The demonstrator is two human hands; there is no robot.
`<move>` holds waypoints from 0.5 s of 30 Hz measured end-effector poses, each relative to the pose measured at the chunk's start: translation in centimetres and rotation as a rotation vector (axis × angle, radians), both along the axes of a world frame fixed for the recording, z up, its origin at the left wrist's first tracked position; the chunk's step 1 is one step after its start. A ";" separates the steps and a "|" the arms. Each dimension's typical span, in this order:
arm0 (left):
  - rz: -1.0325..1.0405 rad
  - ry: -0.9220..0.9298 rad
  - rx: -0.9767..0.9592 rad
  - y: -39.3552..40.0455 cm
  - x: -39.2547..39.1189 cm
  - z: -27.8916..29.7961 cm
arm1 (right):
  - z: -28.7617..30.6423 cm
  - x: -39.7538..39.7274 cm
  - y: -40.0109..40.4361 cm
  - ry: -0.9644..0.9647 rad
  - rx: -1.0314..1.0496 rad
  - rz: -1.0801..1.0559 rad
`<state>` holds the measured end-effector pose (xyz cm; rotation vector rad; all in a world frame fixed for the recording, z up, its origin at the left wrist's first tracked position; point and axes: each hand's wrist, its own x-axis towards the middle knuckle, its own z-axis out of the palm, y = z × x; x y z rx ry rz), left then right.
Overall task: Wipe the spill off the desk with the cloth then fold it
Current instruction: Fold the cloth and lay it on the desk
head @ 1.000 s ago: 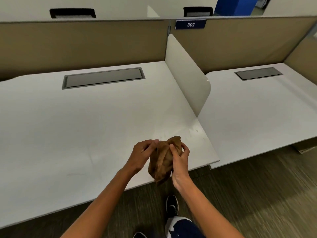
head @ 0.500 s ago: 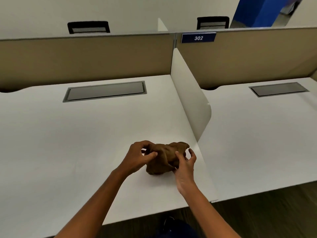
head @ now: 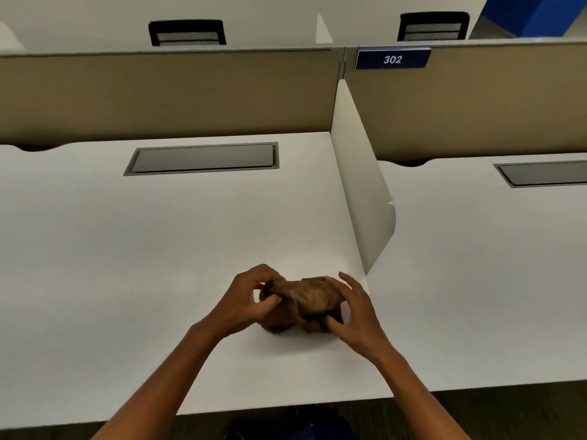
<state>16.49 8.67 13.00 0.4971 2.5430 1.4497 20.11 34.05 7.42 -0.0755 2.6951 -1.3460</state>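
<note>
A crumpled brown cloth (head: 305,303) sits bunched on the white table (head: 158,249), near its front right corner beside the white divider panel (head: 362,198). The left hand (head: 251,300) pinches the cloth's left end between thumb and curled fingers. The right hand (head: 359,315) holds its right end, fingers spread over it. No spill can be made out. A grey recessed cable tray (head: 203,157), lid closed, hides its contents.

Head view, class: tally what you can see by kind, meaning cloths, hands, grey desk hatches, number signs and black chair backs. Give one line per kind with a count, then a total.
Cloths: 1, the brown cloth
Hands: 2, left hand and right hand
Grey desk hatches: 2
Number signs: 1, reading 302
Black chair backs: 2
Total: 8
</note>
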 end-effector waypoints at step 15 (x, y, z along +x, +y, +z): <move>0.197 0.307 -0.066 -3.5 -7.1 4.9 | 9.1 -10.4 -2.7 0.273 0.241 0.009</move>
